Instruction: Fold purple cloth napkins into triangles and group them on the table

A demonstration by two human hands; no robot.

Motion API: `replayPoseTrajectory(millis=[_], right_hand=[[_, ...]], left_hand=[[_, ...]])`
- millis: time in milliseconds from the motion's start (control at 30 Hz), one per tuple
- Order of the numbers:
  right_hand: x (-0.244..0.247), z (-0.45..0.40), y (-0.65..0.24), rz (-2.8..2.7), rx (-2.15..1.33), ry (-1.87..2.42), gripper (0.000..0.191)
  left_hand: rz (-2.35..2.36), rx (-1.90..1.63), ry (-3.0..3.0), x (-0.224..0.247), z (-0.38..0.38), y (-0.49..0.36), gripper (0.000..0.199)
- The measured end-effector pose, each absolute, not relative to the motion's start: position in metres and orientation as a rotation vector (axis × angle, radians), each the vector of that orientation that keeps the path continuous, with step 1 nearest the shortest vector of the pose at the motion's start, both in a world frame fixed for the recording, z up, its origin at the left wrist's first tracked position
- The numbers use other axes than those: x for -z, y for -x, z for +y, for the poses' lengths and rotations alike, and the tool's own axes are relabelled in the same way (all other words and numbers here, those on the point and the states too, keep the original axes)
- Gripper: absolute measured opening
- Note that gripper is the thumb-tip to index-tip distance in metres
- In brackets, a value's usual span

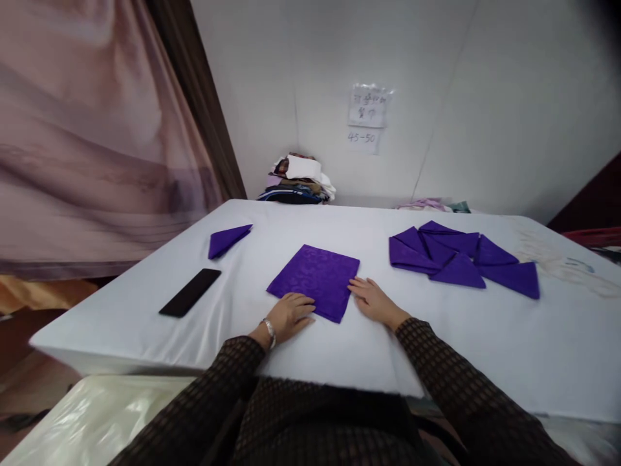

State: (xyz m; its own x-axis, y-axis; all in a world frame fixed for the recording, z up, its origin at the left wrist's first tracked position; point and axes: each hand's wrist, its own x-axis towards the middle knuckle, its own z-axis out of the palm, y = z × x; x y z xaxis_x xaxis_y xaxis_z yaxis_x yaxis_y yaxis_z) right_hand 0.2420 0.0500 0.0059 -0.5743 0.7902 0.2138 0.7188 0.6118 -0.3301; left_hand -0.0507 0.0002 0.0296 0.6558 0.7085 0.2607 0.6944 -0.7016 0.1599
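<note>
A purple patterned cloth (317, 278), folded into a square, lies flat on the white-covered table (349, 353) in front of me. My left hand (290, 315) rests at its near left edge, fingers spread and fingertips on the cloth; a silvery band circles that wrist. My right hand (372, 299) touches the right edge with its fingertips, the fingers stretched out. Neither hand grips the cloth.
Several folded purple cloths (456, 251) overlap on the right, and another folded purple piece (228, 241) lies at the left. Near it is a flat black object (191, 293). Piled fabrics (297, 181) stand beyond the far edge. A chair with a shiny cover (97, 421) is at lower left.
</note>
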Motion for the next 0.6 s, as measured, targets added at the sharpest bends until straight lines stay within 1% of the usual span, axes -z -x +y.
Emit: replayPoseTrajectory(millis=[167, 433, 533, 600], right_hand=[[-0.006, 0.045, -0.24, -2.516, -0.252, 1.154, 0.054], [-0.016, 0.031, -0.221, -2.619, -0.398, 0.958, 0.064], [-0.013, 0.034, -0.221, -2.577, -0.422, 0.974, 0.063], [-0.01, 0.037, -0.222, -2.545, -0.422, 0.996, 0.059]], left_hand=[[1.271, -0.51, -2.846, -0.022, 0.01, 0.039, 0.022], [1.283, -0.732, -2.703, -0.013, 0.017, 0.038, 0.021], [1.253, -0.703, -2.677, -0.014, 0.015, 0.039, 0.019], [1.237, -0.671, -2.672, -0.016, 0.013, 0.039, 0.023]])
